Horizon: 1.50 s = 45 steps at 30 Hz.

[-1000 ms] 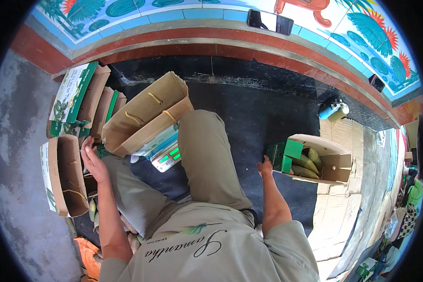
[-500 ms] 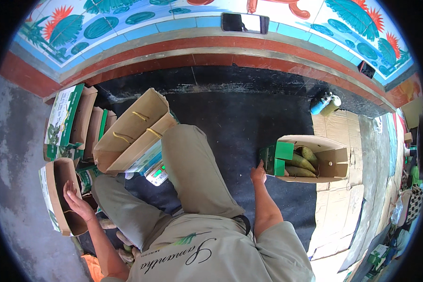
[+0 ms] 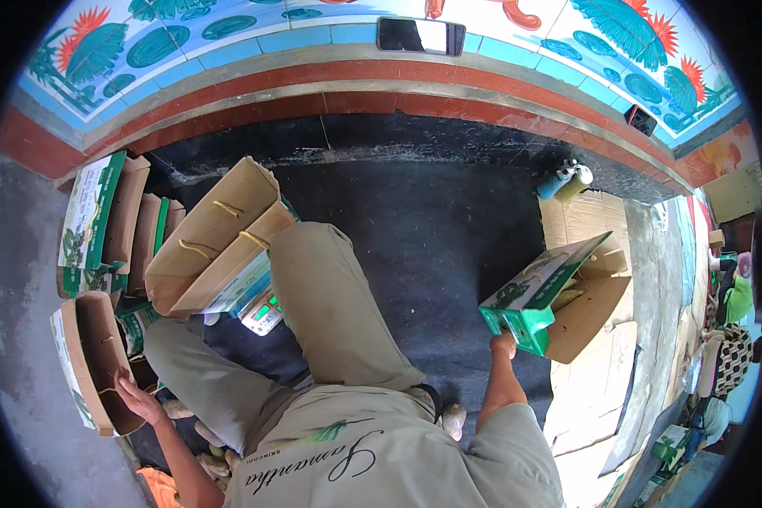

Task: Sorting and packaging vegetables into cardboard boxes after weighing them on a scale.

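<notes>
Green-and-white carton sits at the person's right, tilted, its printed face turned up and its brown inside open toward the right, with a yellowish-brown piece of produce partly showing in it. Its low end meets the right hand; those fingers are hidden, so whether they grip or merely press cannot be told. The left hand is spread loosely, fingers apart, at the edge of a narrow open box; contact there is unclear. Close by the right hip lies a pale lump. Past the bent left leg, a scale with lit green displays shows at the near edge of a brown box with yellow cord handles. Farther on, more cartons stand at left, two bottles stand beyond the flattened cardboard, and a phone leans against the painted wall.
</notes>
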Available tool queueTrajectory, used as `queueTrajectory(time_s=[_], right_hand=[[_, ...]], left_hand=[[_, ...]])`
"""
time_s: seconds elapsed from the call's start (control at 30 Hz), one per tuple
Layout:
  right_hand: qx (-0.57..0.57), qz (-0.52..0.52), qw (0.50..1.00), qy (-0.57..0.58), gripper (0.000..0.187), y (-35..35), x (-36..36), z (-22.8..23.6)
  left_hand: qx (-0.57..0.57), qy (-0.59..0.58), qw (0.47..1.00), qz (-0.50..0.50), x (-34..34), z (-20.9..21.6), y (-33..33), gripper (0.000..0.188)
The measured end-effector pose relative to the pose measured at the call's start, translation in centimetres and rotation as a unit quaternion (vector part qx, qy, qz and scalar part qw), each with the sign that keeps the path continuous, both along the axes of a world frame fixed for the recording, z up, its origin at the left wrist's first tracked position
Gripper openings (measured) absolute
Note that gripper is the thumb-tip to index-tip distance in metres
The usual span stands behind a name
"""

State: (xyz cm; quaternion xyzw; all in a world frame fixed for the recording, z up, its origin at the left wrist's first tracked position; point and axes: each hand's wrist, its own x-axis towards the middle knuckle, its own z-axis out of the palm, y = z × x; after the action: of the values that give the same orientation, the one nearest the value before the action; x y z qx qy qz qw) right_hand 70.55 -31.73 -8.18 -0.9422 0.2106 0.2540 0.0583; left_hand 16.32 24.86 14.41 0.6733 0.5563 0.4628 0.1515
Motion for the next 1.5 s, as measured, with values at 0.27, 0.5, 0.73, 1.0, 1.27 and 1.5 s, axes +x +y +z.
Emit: queueTrajectory(time_s=[0.27,0.5,0.73,1.0,1.27,1.5], right_hand=[[0.029,0.089,0.995,-0.02,0.041,-2.2,1.3,0.3],[0.14,0.251,0.955,-0.075,0.035,7.9,2.8,3.7],[0.302,0.367,0.856,-0.204,0.027,18.7,3.0,16.1],[0.447,0.388,0.748,-0.302,0.017,25.8,1.0,25.8],[0.495,0.426,0.68,-0.333,0.014,31.1,-0.2,30.9],[0.521,0.422,0.666,-0.326,0.013,32.6,0.2,28.8]], left_hand=[[-0.12,0.064,0.988,0.069,-4.8,-9.5,-6.0,0.046],[-0.241,0.1,0.957,0.125,-8.3,-16.8,-10.3,0.05],[-0.324,0.09,0.935,0.11,-11.2,-24.8,-13.7,0.044],[-0.516,0.327,0.782,0.126,-9.2,-25.6,-21.3,0.053],[-0.61,0.234,0.748,0.114,-10.1,-29.3,-24.6,0.062],[-0.612,0.239,0.746,0.11,-9.7,-25.8,-25.0,0.055]])
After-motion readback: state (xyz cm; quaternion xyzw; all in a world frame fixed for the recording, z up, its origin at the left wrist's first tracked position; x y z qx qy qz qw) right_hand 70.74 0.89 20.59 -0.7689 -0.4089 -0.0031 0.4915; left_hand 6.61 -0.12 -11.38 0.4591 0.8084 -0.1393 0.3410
